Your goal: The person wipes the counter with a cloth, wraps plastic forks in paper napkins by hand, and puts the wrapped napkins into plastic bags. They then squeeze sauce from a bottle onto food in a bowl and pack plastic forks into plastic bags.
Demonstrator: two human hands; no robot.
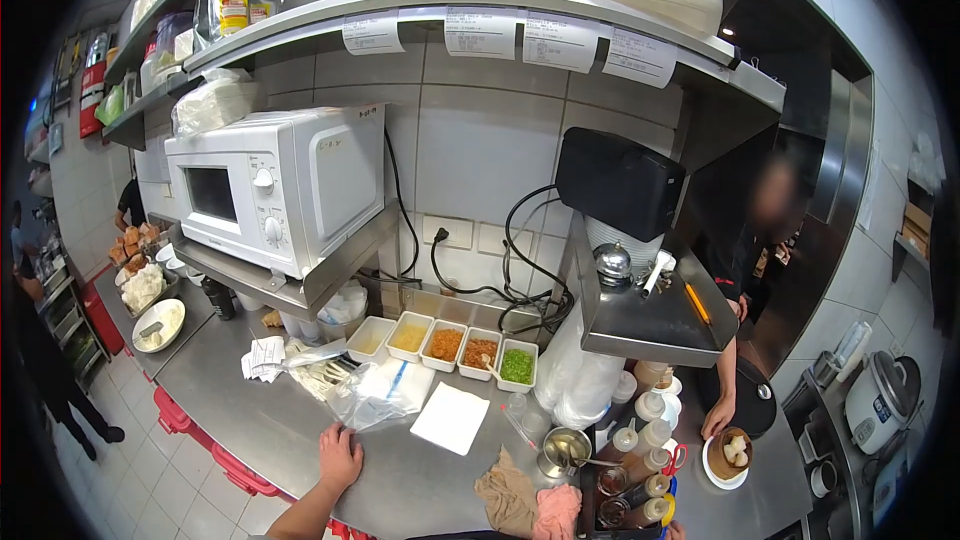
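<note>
My left hand (pixel 340 457) lies on the steel counter, palm down with fingers stretched out, holding nothing. Just beyond its fingertips is a clear plastic bag (pixel 372 402), and a stack of white paper sheets (pixel 450 418) lies to the right. At the bottom edge, beside the sauce bottles (pixel 655 432), a small patch of skin shows, apparently my right hand (pixel 675 531); its fingers are mostly hidden. A brown cloth (pixel 506 492) and a pink cloth (pixel 558 512) lie between the hands, near a metal pot (pixel 566 450) with a spoon.
White tubs (pixel 442 344) of chopped ingredients line the back. A microwave (pixel 280 185) sits on a raised shelf. At right, a co-worker's hand (pixel 718 417) touches a white plate bearing a round steamer (pixel 735 454). Order slips (pixel 560 40) hang from the overhead shelf.
</note>
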